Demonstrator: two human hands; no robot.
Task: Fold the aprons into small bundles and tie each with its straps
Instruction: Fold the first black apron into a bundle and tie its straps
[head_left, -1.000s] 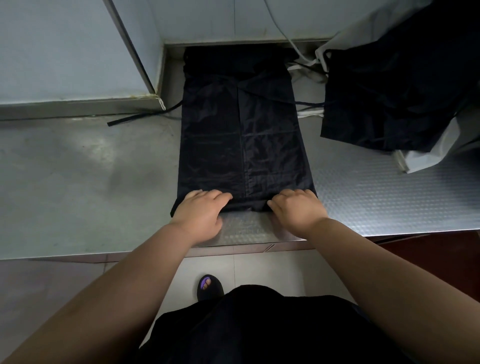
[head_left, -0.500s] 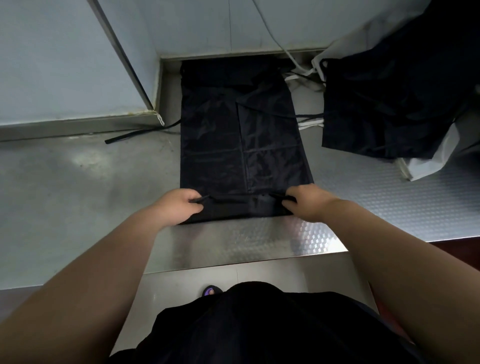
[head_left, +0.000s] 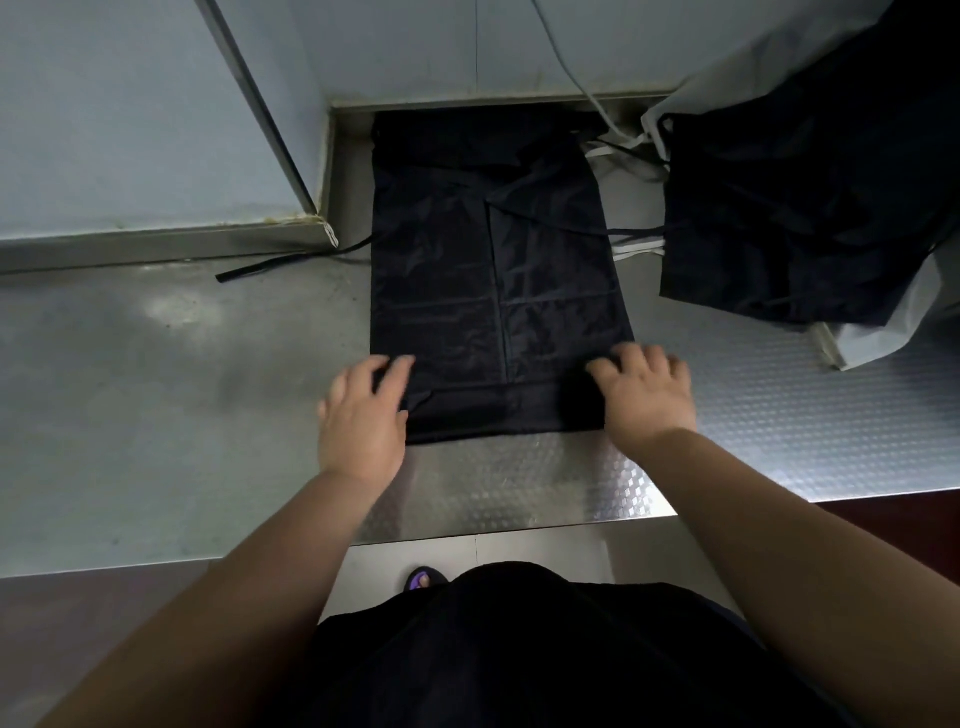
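A black apron (head_left: 493, 270) lies folded into a long narrow strip on the steel counter (head_left: 156, 415), running away from me. Its near end is turned over into a low fold (head_left: 504, 410). My left hand (head_left: 363, 415) rests on the fold's left end, fingers stretched forward over the cloth. At the fold's right end my right hand (head_left: 644, 395) presses down with spread fingers. One black strap (head_left: 291, 260) trails out to the left on the counter.
A heap of more black aprons (head_left: 810, 197) lies at the back right on pale cloth (head_left: 883, 332), with white straps (head_left: 639, 244) beside it. A wall panel (head_left: 130, 130) juts over the counter at the left. The counter's front edge (head_left: 519, 535) is close to my body.
Both hands lifted the apron's near edge, turned it forward over the strip, and now lie flat on the new fold. The view has shifted slightly.
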